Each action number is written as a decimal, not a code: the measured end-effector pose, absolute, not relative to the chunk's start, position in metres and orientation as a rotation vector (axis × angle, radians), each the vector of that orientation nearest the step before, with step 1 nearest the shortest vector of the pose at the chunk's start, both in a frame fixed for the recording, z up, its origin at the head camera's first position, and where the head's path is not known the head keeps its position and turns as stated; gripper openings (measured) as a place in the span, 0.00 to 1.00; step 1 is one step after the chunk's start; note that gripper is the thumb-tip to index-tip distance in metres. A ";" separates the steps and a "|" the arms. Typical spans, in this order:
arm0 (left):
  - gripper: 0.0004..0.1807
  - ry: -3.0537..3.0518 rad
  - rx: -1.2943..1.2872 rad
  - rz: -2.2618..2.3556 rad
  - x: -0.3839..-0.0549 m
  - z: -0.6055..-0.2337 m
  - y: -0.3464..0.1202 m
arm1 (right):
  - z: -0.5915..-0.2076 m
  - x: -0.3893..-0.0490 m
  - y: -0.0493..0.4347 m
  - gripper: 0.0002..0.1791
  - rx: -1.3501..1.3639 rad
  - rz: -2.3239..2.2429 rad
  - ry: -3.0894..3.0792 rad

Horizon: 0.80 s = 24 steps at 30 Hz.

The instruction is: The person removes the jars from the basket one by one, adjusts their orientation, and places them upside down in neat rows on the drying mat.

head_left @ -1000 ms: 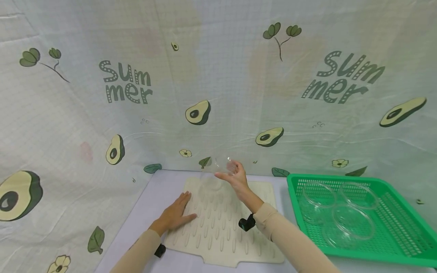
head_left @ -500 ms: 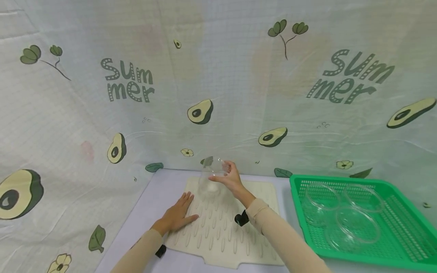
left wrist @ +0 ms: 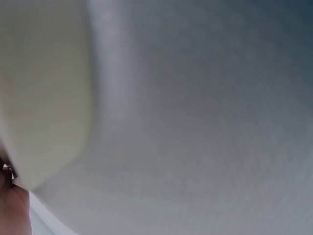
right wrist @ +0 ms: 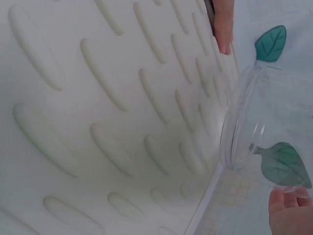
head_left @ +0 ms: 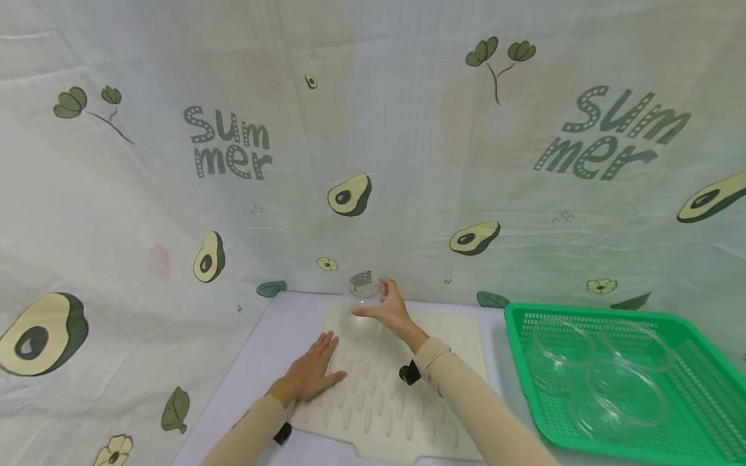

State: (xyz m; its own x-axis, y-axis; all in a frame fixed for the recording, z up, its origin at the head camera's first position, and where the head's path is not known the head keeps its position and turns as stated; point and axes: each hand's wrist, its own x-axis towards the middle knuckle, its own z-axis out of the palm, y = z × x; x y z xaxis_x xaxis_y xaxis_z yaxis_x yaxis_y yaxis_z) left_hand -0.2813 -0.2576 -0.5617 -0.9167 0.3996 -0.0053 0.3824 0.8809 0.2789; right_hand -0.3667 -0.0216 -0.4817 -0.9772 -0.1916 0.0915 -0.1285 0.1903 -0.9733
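Observation:
My right hand (head_left: 389,310) grips a clear bowl (head_left: 362,305) from its right side, over the far left part of a cream ribbed mat (head_left: 408,375). The bowl is upside down, its wide rim facing the mat. In the right wrist view, the bowl's rim (right wrist: 239,117) overlaps the mat's edge, and fingertips (right wrist: 291,196) hold its wall. My left hand (head_left: 311,372) lies flat on the mat's left edge with straight fingers, the thumb pointing right. Only a bit of that hand (left wrist: 13,210) shows in the left wrist view.
A green plastic basket (head_left: 693,414) stands right of the mat, with 3 more clear bowls (head_left: 623,395) in it, rims up. Behind the table hangs a pale cloth (head_left: 402,149) printed with avocados and leaves. Another cloth side rises on the left.
My right hand has brought the bowl lower and slightly left towards the mat, tipping it until the rim faces down. The left hand has stayed on the mat; the head view has shifted slightly.

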 end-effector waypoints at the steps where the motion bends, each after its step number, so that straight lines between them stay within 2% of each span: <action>1: 0.48 2.982 0.615 0.415 -0.281 -0.561 -0.257 | -0.483 -0.367 -0.023 0.57 -0.325 -1.934 2.387; 24: 0.48 3.010 0.641 0.388 -0.277 -0.560 -0.255 | -0.506 -0.365 -0.038 0.58 -0.408 -1.867 2.504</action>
